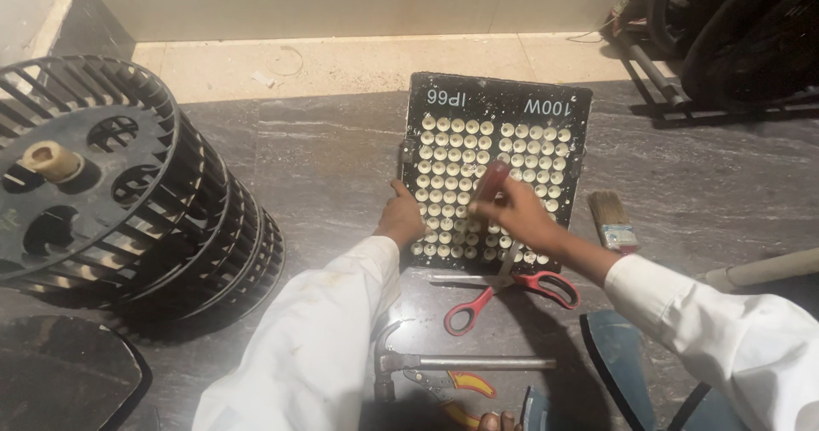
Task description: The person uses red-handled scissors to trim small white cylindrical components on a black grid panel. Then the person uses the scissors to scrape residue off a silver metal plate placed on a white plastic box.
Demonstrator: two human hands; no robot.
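Observation:
A black flood-light panel [546,115] with several rows of small white lenses lies flat on the dark stone floor. My left hand [401,218] rests on its left edge and steadies it. Over the panel's lower middle, my right hand [516,214] grips a screwdriver with a reddish translucent handle [492,179], held upright with its tip against the panel. Both arms wear white sleeves.
Red-handled scissors [512,293] lie just below the panel, with a claw hammer [461,364] and pliers [452,388] nearer me. A paintbrush [612,219] lies at the right. A black blower fan wheel [111,184] stands at the left. Wheels and a metal frame [725,39] fill the far right corner.

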